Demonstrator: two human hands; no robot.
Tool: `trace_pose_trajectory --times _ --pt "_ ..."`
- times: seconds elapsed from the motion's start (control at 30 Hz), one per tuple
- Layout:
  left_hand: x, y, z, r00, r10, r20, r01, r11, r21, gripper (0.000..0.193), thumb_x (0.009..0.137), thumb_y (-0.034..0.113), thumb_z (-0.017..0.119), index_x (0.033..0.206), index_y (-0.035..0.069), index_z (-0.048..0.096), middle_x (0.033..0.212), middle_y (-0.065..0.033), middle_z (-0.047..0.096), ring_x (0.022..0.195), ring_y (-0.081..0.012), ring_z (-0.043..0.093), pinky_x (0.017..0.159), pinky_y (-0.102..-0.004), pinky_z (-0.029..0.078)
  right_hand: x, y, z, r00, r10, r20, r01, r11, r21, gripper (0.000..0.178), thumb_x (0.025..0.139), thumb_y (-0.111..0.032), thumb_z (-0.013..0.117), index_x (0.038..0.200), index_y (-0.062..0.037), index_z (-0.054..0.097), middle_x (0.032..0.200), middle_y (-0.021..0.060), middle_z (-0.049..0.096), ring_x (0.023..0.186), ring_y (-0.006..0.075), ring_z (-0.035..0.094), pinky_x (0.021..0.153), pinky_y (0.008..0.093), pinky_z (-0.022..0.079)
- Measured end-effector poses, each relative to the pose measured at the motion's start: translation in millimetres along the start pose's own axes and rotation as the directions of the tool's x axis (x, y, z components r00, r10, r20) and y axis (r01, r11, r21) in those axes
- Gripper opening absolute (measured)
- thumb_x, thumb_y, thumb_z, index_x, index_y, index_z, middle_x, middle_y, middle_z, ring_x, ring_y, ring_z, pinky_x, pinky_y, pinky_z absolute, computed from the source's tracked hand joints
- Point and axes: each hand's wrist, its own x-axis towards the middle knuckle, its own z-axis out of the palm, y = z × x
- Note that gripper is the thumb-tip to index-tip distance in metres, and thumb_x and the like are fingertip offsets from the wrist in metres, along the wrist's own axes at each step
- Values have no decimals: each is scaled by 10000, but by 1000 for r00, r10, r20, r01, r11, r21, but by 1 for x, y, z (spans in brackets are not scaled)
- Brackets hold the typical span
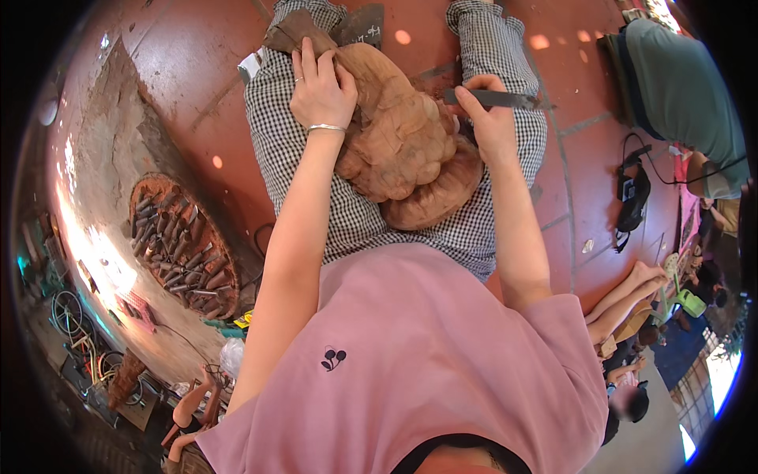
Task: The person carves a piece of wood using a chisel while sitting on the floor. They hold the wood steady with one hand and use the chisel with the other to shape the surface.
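A brown wooden carving [399,150] with rounded, lumpy forms lies across my lap, on checked trousers. My left hand [322,93] lies on its upper left end, fingers stretched over the wood, with a bracelet at the wrist. On the other side, my right hand [491,122] is closed round a flat, dark bar-shaped tool [513,99], which points out to the right. The tool's inner end is close to the carving's right side; whether they touch I cannot tell. My palm hides part of the grip.
At left, an oval hollow in a big timber slab [118,158] holds several carving tools [178,249]. Red tiles [572,150] cover the floor. A black pouch with a cord [632,189] lies to the right. Other people sit at the lower right; a green-clothed person [683,87] is at upper right.
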Motion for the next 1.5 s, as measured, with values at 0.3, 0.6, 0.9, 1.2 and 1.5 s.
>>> trace_pose_trajectory --times 0.3,0.6,0.9,1.2,1.5 --pt "6 6 -9 993 101 62 -108 987 120 393 898 342 614 1231 139 664 1543 -200 433 1470 -438 317 1153 -641 261 -58 6 22 967 -209 -147 186 970 -155 182 914 -136 767 973 -7 652 873 10 662 751 75 595 687 218 482" --pt "23 7 30 969 94 229 -128 982 140 400 993 395 454 1270 198 666 1529 -105 486 1530 -385 186 1165 -738 -2 -56 7 18 962 -268 -49 254 947 -195 101 908 -66 743 960 9 700 922 51 713 924 109 655 853 250 503" --pt "28 21 23 974 55 218 -63 998 28 358 971 369 476 1145 134 684 1382 -67 588 1513 -367 218 1176 -731 13 -50 13 14 973 -229 -38 225 970 -90 94 889 -41 750 946 21 707 945 75 731 1046 169 687 969 302 503" --pt "25 15 33 961 58 271 -110 977 183 383 994 386 439 1233 200 673 1452 3 557 1540 -346 160 1147 -765 -28 -47 6 13 985 -170 -18 167 981 -96 82 890 -37 747 941 18 715 928 78 727 1074 191 692 972 308 506" --pt "27 15 33 964 57 260 -103 980 169 383 990 379 444 1228 196 682 1441 8 569 1537 -345 168 1144 -769 -21 -44 -2 10 994 -107 -9 105 985 -135 92 886 -50 758 938 16 719 881 63 722 966 146 696 927 284 522"
